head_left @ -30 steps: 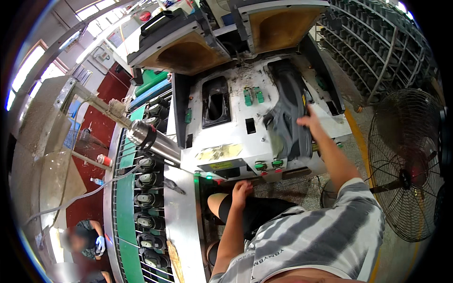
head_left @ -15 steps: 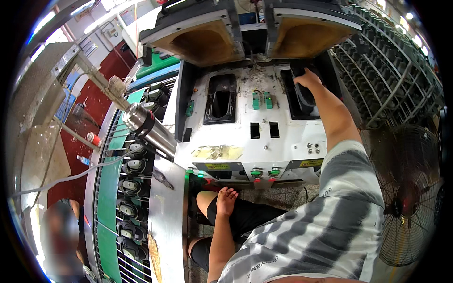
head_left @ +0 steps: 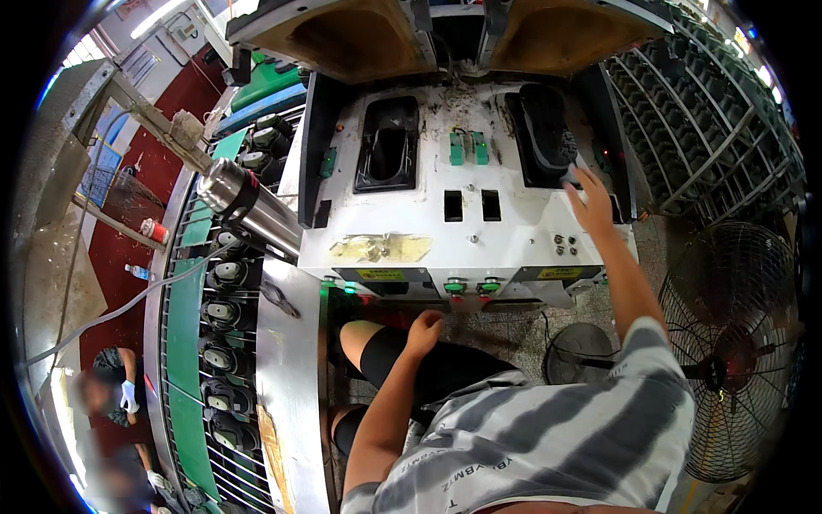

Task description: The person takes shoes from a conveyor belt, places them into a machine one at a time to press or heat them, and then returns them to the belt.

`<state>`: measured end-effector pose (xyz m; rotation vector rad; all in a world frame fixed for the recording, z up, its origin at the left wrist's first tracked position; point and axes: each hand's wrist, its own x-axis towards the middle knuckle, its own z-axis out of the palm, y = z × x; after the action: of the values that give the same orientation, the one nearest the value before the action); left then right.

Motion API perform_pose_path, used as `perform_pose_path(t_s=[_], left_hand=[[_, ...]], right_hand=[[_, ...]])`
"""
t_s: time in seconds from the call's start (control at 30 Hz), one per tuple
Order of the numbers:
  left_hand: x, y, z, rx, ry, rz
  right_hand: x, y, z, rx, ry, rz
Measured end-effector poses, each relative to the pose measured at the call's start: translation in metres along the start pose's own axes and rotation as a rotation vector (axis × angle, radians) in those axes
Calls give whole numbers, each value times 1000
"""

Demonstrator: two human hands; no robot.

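Two mould wells on white press deck (head_left: 462,231): left well (head_left: 387,144) empty, right well (head_left: 545,135) loaded with dark sole (head_left: 548,128). Right hand (head_left: 592,201) at near edge of right well, fingers spread and loose, tips at sole's near end; nothing gripped. Left hand (head_left: 425,327) resting on knee below green buttons (head_left: 469,286), lightly curled, holding nothing. Advice, as judgement: press sole flat and square into well, check edges seated all round, keep fingers off the raised upper platens (head_left: 360,38). Keep left hand clear of buttons until right hand is out. Fan (head_left: 736,343) at right, conveyor with shoes (head_left: 223,343) at left.
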<state>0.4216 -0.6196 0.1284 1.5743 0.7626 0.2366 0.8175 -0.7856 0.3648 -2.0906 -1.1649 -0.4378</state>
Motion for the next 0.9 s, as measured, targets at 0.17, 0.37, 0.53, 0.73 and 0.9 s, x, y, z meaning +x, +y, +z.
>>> perform_pose_path(t_s=[0.17,0.37,0.53,0.73,0.9], left_hand=[[15,77,79,278,-359,193],[55,84,114,234,-203,247],[-5,176,55,-346,-454,103],[-174,367,-58,-294,-257,1043],[-268,415,-79,-240,-51,1467]], right_hand=[[-206,63,4,461,774,957],[-217,71,-12,1371,450,1528],[-284,71,68,1147,23,1337],[-291,-129,198,833,-831,370],[-230,-303,225,815,-987,-91]])
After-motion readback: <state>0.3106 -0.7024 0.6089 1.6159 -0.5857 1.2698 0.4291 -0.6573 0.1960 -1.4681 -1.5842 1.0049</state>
